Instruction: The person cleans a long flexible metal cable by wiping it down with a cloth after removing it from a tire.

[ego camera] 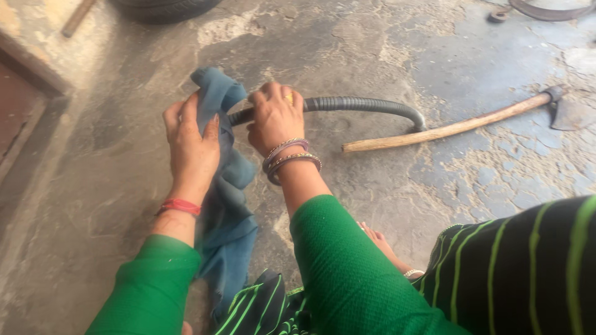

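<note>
Head view: your right hand (pixel 275 118) is closed around the ribbed grey hose (pixel 366 105), which lies curved on the concrete floor (pixel 93 186). Your left hand (pixel 189 139) pinches the blue cloth (pixel 226 205) at the hose's near end. Risks: the cloth could slip off, and the axe (pixel 459 124) lies just beside the hose's bend, so a tug may snag it.

Bare concrete floor (pixel 105 186) lies open to the left of the left hand (pixel 189 146), as far as the raised step (pixel 37 80) at the frame's edge; ahead, open floor runs to the tyre (pixel 164 9); to the right of the right hand (pixel 275 118), the curved grey hose (pixel 372 105) and the wooden-handled axe (pixel 453 127) bar the way, seemingly touching where the hose ends; the hanging blue cloth (pixel 226 205) fills the gap between the forearms.
</note>
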